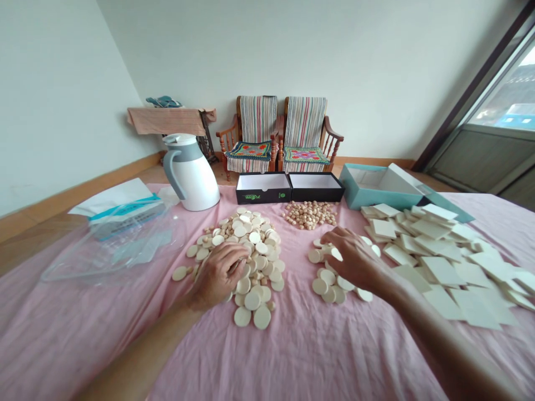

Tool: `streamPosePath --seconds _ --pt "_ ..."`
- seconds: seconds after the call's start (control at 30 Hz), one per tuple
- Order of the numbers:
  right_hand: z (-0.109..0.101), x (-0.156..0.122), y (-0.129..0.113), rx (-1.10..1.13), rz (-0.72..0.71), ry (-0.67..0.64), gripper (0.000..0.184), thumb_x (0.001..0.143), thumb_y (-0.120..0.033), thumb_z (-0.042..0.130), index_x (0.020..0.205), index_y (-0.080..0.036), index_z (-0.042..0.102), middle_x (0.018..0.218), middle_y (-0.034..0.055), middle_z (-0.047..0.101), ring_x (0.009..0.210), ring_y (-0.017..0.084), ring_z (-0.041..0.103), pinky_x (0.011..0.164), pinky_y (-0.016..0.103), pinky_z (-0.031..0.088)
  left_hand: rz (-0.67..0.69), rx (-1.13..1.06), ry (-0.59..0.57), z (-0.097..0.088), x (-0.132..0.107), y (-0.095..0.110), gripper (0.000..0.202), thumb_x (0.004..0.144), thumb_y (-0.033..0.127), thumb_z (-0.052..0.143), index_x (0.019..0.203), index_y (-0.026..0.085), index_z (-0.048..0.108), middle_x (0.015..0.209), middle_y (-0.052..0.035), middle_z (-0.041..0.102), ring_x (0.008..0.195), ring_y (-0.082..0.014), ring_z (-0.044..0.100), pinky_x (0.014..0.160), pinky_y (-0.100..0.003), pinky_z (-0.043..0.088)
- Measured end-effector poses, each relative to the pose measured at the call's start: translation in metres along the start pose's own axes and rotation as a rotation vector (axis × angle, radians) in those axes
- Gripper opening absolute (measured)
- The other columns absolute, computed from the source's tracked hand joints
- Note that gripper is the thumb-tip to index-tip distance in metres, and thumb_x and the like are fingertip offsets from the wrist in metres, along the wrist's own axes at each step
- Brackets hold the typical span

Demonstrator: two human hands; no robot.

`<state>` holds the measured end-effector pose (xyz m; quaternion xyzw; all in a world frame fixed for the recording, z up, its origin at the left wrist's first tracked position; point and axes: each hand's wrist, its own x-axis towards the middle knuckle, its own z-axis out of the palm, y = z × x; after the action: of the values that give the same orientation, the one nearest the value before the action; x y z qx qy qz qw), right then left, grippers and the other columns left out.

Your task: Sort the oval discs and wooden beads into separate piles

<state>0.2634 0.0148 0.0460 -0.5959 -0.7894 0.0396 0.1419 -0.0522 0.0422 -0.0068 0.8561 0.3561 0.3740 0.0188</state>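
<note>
I see the left hand [219, 274] curled on the central disc pile [256, 248], grip unclear; the right hand [355, 259] seemingly pinches a disc [336, 254].

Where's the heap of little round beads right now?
Head view: the bead heap lies mid-table, just in front of the two black boxes, beyond the right hand and right of the disc pile.

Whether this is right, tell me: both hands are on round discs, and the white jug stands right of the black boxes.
Wrong side: the head view shows the white jug left of the black boxes. The left hand and right hand are indeed on round discs.
</note>
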Motion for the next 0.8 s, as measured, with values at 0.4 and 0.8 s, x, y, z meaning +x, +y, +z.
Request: streamPosePath --seconds 0.4,0.8 --pt "0.055 -0.025 -0.092 0.304 -0.320 -0.222 0.012 0.079 -0.014 0.048 0.090 -0.018 0.053 0.082 0.0021 0.063 0.064 0.011 0.053 0.055 0.024 0.030 0.009 0.059 0.042 0.005 -0.001 -0.001 0.020 0.084 0.009 0.051 0.097 0.018 0.063 0.099 -0.0063 0.066 0.100 -0.0185 0.059 0.092 -0.036 0.048" --pt "0.022 0.060 0.000 0.048 0.076 0.014 0.017 0.072 -0.009 0.049 0.085 -0.016 0.057 0.072 0.0031 0.062 0.062 0.012 0.052 0.056 0.023 0.027 0.039 0.067 0.050 0.003 0.000 -0.003 0.018 0.084 0.008 0.052 0.095 0.017 0.063 0.098 -0.0063 0.066 0.100 -0.0184 0.058 0.091 -0.035 0.048"
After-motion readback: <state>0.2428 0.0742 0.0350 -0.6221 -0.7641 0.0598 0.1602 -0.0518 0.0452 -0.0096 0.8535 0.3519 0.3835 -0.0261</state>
